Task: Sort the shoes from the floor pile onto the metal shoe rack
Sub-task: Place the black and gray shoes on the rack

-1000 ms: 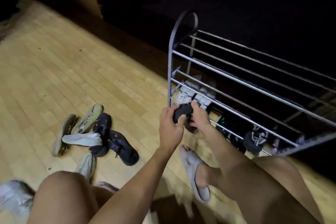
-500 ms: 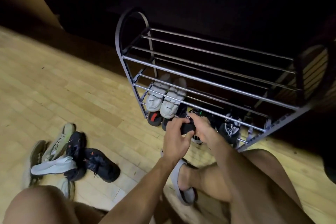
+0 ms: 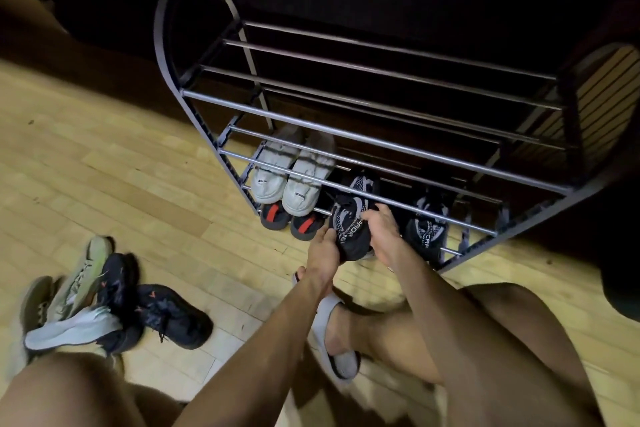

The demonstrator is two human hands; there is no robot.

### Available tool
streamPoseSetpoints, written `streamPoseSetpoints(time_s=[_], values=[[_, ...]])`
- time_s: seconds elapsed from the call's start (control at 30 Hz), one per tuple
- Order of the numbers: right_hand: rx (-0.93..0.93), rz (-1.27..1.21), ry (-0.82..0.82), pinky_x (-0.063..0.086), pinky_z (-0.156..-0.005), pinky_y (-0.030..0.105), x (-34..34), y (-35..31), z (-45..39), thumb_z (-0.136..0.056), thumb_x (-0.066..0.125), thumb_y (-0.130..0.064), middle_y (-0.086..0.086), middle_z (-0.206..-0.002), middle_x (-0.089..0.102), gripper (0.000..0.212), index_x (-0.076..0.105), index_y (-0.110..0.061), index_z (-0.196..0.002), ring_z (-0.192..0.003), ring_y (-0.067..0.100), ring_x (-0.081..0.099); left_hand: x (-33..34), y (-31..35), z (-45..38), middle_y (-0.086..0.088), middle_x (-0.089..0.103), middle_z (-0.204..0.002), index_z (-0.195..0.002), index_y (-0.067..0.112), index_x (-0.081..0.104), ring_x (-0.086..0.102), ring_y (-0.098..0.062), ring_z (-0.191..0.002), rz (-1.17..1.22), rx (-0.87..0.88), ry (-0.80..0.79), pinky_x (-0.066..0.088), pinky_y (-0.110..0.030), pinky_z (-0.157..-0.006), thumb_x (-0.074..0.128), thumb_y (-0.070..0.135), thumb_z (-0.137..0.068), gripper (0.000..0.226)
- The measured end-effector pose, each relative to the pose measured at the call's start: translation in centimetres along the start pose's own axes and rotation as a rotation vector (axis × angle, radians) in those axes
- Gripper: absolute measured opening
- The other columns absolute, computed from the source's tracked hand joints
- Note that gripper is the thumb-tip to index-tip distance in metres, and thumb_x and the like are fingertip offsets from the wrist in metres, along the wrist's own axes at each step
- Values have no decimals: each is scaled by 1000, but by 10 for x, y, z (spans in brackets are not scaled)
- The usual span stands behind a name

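Note:
A black knit sneaker (image 3: pixel 351 218) with white lettering points toe-first into a low tier of the metal shoe rack (image 3: pixel 346 128). My left hand (image 3: pixel 323 248) grips its heel side from the left. On the right, my right hand (image 3: pixel 382 230) grips the same shoe. Its matching black sneaker (image 3: pixel 427 229) sits on the rack just to the right. A white pair (image 3: pixel 287 177) rests on a tier at the rack's left end, with a black-and-red pair (image 3: pixel 291 220) below it. The floor pile (image 3: pixel 107 305) lies at lower left.
The pile holds pale green, white and dark navy shoes on the wooden floor (image 3: pixel 121 184). My foot in a grey slide (image 3: pixel 332 336) is planted in front of the rack. The rack's upper tiers hold no shoes. Behind the rack everything is dark.
Both hands have carried the black sneaker forward from in front of the rack to its low tier. The view has swung right, bringing the whole rack into sight.

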State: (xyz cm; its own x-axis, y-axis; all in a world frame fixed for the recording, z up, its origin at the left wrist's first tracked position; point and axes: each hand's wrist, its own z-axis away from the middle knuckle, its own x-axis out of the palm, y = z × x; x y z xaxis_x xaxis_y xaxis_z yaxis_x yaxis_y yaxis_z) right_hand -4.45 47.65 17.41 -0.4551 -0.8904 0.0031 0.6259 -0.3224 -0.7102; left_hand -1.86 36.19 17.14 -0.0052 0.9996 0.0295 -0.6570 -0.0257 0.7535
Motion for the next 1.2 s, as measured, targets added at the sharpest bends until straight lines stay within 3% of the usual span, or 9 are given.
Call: streamPoseSetpoints(time_s=[0.1,0.3,0.4,0.5,0.6,0.73,0.87,1.03,1.2], values=[[-6,-46,46,56,-69,30,-3,-7,-7,-94,45,-6,18,-120,63,37,50,-15,-130,-93,32,65,13,8,-12,-15,69,-110,-112,12,62,63,-35,-110,-4,7,-20,50,-51,-98,34,0,-96,34],[-95,195,122,49,-99,47,-12,-5,-35,-102,35,-28,13,-139,54,47,33,-33,-149,-118,35,58,33,12,-38,-9,66,-114,-118,13,60,62,-25,-105,-73,100,-75,52,-41,-96,35,-8,-94,40],[-104,237,165,51,-91,39,-20,-1,-41,-104,32,-31,13,-137,55,47,33,-27,-150,-120,36,57,37,7,-49,0,66,-111,-111,25,60,61,-19,-104,-182,150,-123,50,-34,-98,37,-11,-92,47],[-77,109,128,51,-84,29,-27,2,-52,-105,35,-24,10,-142,51,44,38,-13,-147,-129,29,52,44,-7,-71,0,65,-124,-130,16,58,60,-18,-114,-279,135,-123,46,-34,-105,40,-7,-92,48],[-61,265,181,41,-108,43,-25,6,-61,-103,34,-42,9,-150,44,52,27,-28,-153,-133,32,47,52,-37,-110,2,65,-129,-137,22,54,60,-18,-118,-338,108,-110,45,-39,-107,42,8,-87,54],[-61,273,184,36,-111,50,-26,10,-68,-94,30,-65,4,-151,44,63,24,-41,-151,-133,31,46,54,-23,-101,2,66,-126,-137,24,54,62,-20,-114,-506,140,-105,47,-37,-104,37,18,-82,59],[-76,245,160,31,-113,41,-32,14,-75,-96,31,-61,1,-154,38,61,27,-36,-152,-137,26,41,56,-3,-80,-6,64,-124,-142,20,49,56,-22,-113,-753,254,-64,46,-29,-100,40,5,-93,52],[-80,226,203,34,-112,43,-28,12,-78,-92,29,-62,2,-151,42,64,31,-34,-149,-133,27,45,58,-4,-96,-6,69,-113,-126,16,61,63,-24,-107,-673,236,-115,48,-28,-97,33,-5,-84,55],[-94,339,449,41,-82,35,-11,13,-59,-103,32,-33,20,-126,60,43,53,-7,-130,-111,38,57,40,3,-74,-1,67,-115,-127,13,60,60,-18,-106,-488,244,-96,45,-28,-97,43,9,-97,34]])
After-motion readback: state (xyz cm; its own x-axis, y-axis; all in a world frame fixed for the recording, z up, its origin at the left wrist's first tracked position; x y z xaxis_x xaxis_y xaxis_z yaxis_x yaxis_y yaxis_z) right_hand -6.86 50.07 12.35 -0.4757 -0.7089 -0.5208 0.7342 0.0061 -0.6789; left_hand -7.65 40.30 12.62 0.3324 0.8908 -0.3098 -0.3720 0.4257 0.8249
